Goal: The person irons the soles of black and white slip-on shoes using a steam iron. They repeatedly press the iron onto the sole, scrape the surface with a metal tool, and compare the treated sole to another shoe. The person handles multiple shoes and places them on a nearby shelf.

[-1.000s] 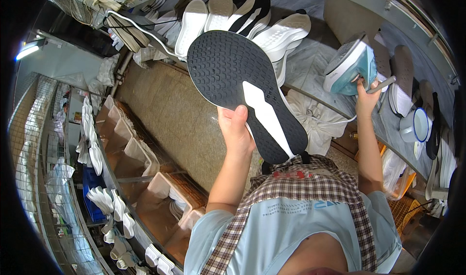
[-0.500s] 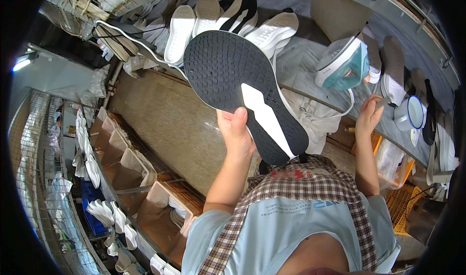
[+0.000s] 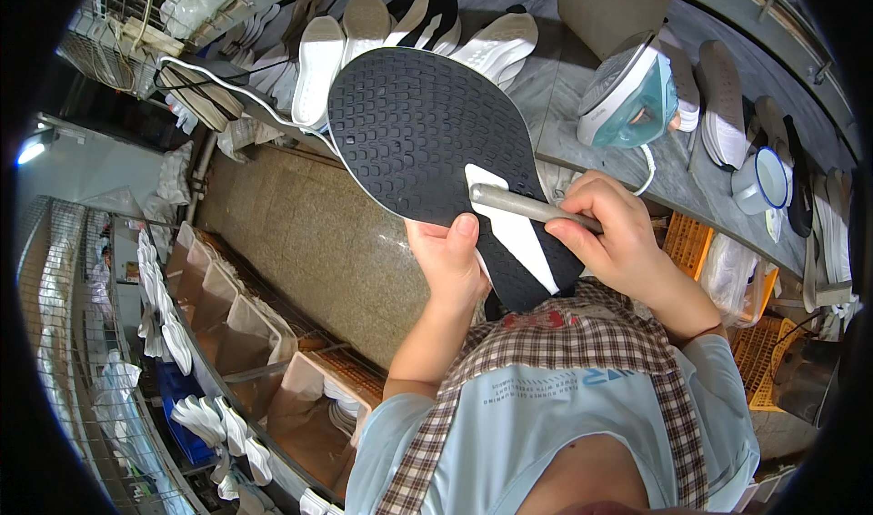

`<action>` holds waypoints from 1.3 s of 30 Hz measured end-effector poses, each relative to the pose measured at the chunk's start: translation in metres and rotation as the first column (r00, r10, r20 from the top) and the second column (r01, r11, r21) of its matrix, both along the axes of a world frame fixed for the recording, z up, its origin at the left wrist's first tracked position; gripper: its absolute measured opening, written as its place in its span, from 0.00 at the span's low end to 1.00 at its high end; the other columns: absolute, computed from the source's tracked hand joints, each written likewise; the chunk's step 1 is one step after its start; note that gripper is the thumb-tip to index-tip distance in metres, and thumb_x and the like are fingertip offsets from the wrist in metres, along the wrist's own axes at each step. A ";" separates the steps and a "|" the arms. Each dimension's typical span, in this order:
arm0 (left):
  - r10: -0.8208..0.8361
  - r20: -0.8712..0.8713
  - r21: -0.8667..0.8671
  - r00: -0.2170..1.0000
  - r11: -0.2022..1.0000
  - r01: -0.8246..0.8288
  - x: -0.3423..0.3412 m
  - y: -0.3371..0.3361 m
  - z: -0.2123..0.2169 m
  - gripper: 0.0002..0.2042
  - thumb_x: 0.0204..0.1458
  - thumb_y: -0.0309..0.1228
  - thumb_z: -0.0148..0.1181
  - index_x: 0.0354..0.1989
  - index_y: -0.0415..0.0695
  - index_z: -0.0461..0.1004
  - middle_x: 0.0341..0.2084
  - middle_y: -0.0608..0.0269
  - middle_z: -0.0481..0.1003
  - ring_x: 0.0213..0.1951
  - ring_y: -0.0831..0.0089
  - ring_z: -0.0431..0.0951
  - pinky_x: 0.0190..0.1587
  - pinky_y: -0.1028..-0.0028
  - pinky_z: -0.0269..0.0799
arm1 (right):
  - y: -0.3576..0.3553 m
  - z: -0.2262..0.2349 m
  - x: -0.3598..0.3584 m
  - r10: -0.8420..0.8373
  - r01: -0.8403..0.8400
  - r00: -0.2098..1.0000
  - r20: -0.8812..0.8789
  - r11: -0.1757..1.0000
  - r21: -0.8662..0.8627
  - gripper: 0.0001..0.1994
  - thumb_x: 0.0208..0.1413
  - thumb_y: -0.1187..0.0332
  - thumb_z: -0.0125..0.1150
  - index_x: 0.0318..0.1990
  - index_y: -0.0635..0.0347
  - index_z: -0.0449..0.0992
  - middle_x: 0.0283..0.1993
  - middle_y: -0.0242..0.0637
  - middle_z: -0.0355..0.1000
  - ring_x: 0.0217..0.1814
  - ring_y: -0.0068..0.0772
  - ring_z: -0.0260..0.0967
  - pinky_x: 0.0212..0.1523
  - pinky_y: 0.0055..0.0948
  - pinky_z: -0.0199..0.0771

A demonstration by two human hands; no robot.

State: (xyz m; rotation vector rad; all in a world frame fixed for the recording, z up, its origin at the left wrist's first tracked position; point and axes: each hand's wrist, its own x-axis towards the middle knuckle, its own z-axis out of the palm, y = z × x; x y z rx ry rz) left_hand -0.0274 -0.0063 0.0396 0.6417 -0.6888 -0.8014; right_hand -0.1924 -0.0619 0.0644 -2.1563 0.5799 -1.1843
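Observation:
My left hand grips a black shoe sole with a white arch patch, tread side up, held in front of me. My right hand is closed around a grey metal rod whose tip presses on the white patch of the sole. A teal and white steam iron stands upright on the grey workbench just beyond my right hand.
White and black soles lie in a row at the back of the bench. More soles and a white enamel mug sit to the right. Orange crates are under the bench; boxes of soles line the floor left.
My right hand left the iron standing on the bench and now holds a metal rod against the sole. The sole has shifted slightly closer and right.

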 end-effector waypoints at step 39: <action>-0.132 -0.106 0.050 0.986 0.989 0.137 0.005 0.014 -0.001 0.30 0.47 0.37 0.59 0.55 0.35 0.55 0.47 0.54 0.68 0.47 0.67 0.71 0.51 0.69 0.68 | -0.005 0.014 0.002 0.192 -0.406 0.913 0.359 0.485 0.774 0.14 0.65 0.60 0.38 0.38 0.63 0.64 0.16 0.32 0.63 0.09 0.12 0.48 0.11 0.13 0.48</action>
